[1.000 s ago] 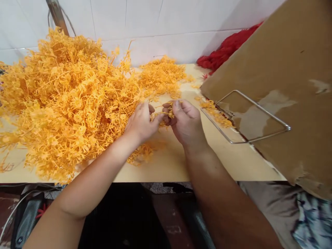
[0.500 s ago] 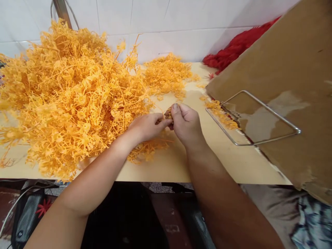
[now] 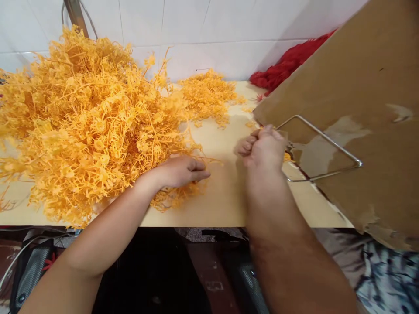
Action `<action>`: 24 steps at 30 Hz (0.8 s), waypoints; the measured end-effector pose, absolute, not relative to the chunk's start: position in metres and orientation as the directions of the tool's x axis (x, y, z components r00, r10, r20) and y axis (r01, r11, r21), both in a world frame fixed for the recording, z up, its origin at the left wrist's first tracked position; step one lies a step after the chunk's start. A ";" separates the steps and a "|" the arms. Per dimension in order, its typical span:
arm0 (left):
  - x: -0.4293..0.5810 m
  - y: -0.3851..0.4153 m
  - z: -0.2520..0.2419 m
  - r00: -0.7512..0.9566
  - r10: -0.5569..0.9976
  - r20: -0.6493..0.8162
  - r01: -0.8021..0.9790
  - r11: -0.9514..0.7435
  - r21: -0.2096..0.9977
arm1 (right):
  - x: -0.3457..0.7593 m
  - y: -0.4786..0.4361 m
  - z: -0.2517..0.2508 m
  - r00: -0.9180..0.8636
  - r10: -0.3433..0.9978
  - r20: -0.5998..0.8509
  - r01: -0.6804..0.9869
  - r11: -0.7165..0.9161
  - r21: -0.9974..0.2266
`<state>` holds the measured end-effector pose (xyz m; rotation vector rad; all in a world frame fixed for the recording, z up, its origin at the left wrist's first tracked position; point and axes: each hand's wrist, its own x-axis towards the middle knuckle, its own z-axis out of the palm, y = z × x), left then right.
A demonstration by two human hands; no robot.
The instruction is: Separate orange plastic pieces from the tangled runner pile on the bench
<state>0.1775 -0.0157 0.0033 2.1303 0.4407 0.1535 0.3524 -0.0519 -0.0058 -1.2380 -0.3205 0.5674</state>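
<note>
A big heap of orange plastic flower sprigs (image 3: 98,122) covers the left of the table. At its lower right edge lies my left hand (image 3: 185,171), fingers pressed together around what may be a thin orange stem; what it holds is too small to name. My right hand (image 3: 263,146) is closed and slightly blurred, above the near end of a metal wire frame (image 3: 337,146). Its contents are hidden. Small orange pieces (image 3: 288,157) show just beside that hand, at the cardboard's edge.
A smaller pile of orange pieces (image 3: 209,96) sits at the back. Red plastic pieces (image 3: 291,61) lie behind a large leaning cardboard sheet (image 3: 360,100) on the right. The pale table (image 3: 225,205) ends at a front edge, with a tiled wall behind.
My hands, earlier together, have come apart. My right hand has moved right to the wire frame, and my left hand has dropped slightly toward the table. The view has shifted a little.
</note>
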 end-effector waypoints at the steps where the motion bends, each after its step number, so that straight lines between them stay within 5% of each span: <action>1: 0.177 -0.015 0.002 0.930 0.365 -0.036 0.228 -0.497 0.837 | 0.355 -0.054 -0.005 0.816 0.571 -0.087 -0.254 0.220 -0.942; 6: 0.186 -0.008 -0.001 0.828 0.535 0.168 0.047 -0.365 0.930 | 0.335 -0.058 0.000 0.616 0.786 0.056 -0.207 0.230 -0.951; 14: 0.191 -0.009 -0.004 0.723 0.683 0.103 -0.009 -0.139 0.990 | 0.311 -0.067 -0.005 0.238 0.969 0.060 -0.103 0.087 -0.991; 19: 0.193 -0.009 -0.004 0.749 0.653 0.108 0.069 -0.240 0.968 | 0.306 -0.064 -0.008 0.347 0.930 0.123 0.008 0.128 -0.992; 24: 0.187 -0.013 -0.002 0.810 0.577 0.106 0.130 -0.352 0.927 | 0.323 -0.052 -0.008 0.547 0.837 0.021 -0.177 0.140 -0.974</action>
